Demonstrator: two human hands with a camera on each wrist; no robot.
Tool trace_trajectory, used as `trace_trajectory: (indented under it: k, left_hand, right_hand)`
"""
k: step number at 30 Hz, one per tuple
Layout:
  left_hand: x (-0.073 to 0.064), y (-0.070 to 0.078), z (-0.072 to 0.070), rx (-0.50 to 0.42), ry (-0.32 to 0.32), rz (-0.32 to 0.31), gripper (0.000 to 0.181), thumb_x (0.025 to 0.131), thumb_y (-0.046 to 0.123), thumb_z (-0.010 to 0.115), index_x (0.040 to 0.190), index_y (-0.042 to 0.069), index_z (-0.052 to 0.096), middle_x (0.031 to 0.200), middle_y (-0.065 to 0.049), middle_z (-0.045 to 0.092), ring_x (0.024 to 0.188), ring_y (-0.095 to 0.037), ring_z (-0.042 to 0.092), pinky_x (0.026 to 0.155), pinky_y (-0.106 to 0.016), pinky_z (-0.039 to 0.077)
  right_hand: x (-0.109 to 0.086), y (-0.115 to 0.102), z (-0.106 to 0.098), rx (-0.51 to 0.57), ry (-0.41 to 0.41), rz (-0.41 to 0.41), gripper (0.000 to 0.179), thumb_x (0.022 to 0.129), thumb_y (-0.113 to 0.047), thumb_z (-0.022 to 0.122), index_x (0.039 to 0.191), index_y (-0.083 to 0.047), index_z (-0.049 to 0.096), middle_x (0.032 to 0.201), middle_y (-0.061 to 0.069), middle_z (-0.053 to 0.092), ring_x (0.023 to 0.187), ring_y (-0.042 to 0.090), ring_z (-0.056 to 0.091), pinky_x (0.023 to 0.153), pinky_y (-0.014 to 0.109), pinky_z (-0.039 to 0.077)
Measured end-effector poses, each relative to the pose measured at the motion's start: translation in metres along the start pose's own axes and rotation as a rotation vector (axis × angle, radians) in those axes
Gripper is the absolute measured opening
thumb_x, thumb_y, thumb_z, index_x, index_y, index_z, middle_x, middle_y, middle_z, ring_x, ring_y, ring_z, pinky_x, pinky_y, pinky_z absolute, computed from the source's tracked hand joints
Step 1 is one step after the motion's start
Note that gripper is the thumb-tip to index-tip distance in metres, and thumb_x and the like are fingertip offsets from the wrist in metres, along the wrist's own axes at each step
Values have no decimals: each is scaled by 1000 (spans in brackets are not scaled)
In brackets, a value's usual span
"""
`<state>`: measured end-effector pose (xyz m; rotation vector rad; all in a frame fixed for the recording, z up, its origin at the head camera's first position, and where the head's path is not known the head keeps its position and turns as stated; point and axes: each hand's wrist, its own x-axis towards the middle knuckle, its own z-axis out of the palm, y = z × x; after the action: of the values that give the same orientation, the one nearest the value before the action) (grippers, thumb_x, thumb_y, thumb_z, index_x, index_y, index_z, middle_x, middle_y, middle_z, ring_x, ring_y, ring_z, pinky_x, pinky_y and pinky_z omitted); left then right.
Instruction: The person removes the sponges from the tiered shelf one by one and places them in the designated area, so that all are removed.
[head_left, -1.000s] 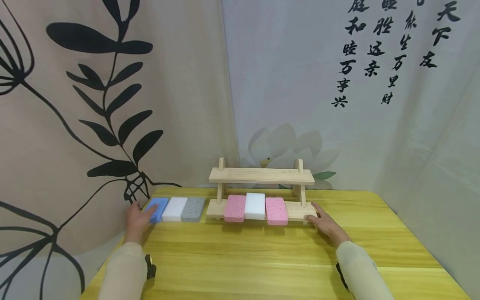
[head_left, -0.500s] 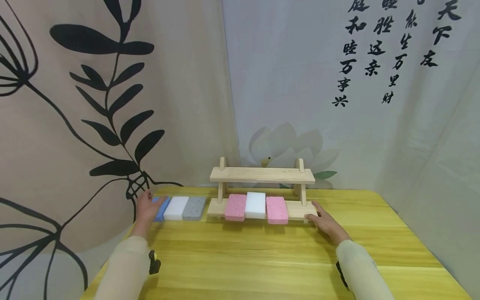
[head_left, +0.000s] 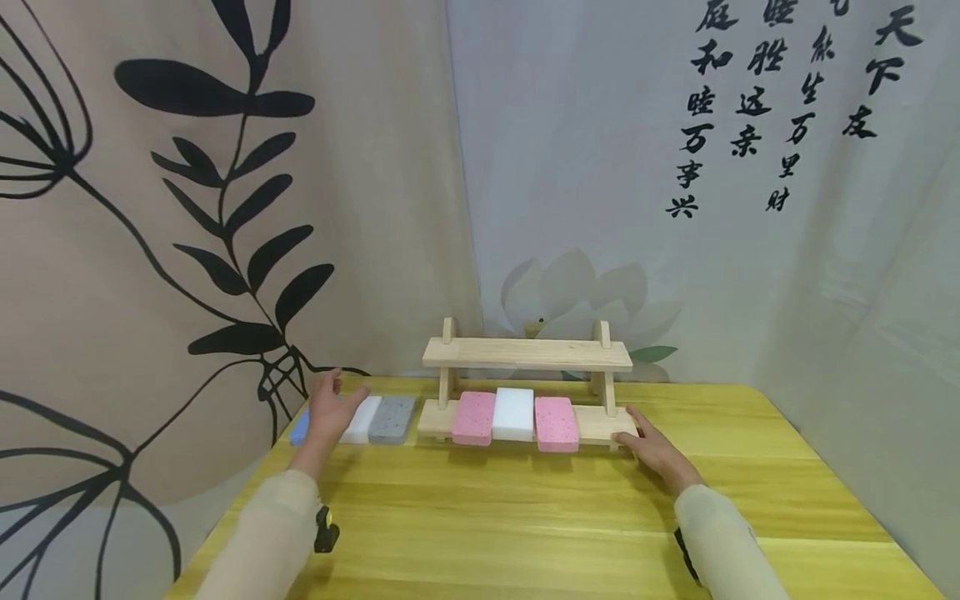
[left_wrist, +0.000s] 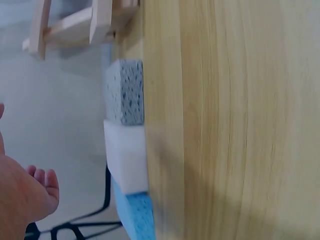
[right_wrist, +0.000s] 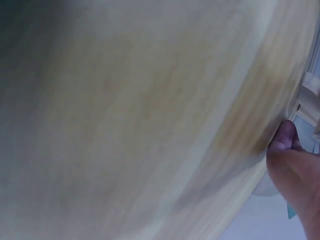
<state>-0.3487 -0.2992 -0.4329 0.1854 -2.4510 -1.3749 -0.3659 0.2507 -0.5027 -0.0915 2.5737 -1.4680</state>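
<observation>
My left hand [head_left: 330, 412] is raised over the row of sponges at the left, its thumb spread from the fingers, holding nothing. Below it a blue sponge [head_left: 300, 427] is mostly covered in the head view, and the white sponge [left_wrist: 130, 157] next to it is partly covered. A grey speckled sponge [head_left: 392, 419] closes the row. My right hand [head_left: 660, 454] grips the right end of the lower shelf of a two-tier wooden rack [head_left: 527, 353], thumb in front. Across that shelf lie a pink sponge [head_left: 473, 418], a white sponge [head_left: 513, 414] and another pink sponge [head_left: 557, 424].
The wooden table [head_left: 525, 525] runs back to a fabric backdrop [head_left: 375, 208] printed with plants and black writing. A pale curtain [head_left: 885, 333] hangs along the right side. The rack's upper shelf stands above and behind the sponges.
My left hand has drawn away from the blue sponge and moved right, over the white one. The right hand keeps its grip on the rack, which stays in place.
</observation>
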Motion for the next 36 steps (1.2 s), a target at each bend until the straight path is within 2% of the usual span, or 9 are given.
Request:
trace_trajectory:
  k: [10,17,25,31,36]
  left_hand:
    - [-12,15,24,-41,15,19,83,95,38,66,155,1,22,148,-25,31,136,-40,32,107,-55,34]
    - [-24,27,44,-90,33,24,84,92,38,69,154,1,25,145,-24,33,134,-39,33,107,-54,35]
    - [-39,36,74,-139,43,26,86,88,39,74,151,0,31,140,-21,36,129,-37,35,105,-53,37]
    - [-48,39,93,-117,41,33,86,87,40,75,151,0,32,138,-20,39,127,-35,38,103,-51,39]
    - [-59,40,107,-140,25,55,86,87,36,76,149,-3,31,137,-23,40,129,-40,39,104,-53,39]
  right_hand:
    - [10,11,-2,38,-21,25,106,86,-58,63,160,-13,1,160,30,2,145,49,5,114,65,8]
    - [2,4,-1,8,-11,11,94,95,-50,58,160,-12,2,159,33,4,144,51,7,114,65,10]
    - [0,3,-1,22,-14,-7,96,93,-51,60,159,-10,3,158,34,4,144,52,7,113,65,11]
    - [-3,1,-1,25,-18,-18,95,94,-48,60,159,-10,3,157,35,5,143,53,8,112,66,13]
    - [-6,-4,0,26,-16,-14,94,95,-47,60,159,-8,3,158,35,4,143,52,8,113,65,13]
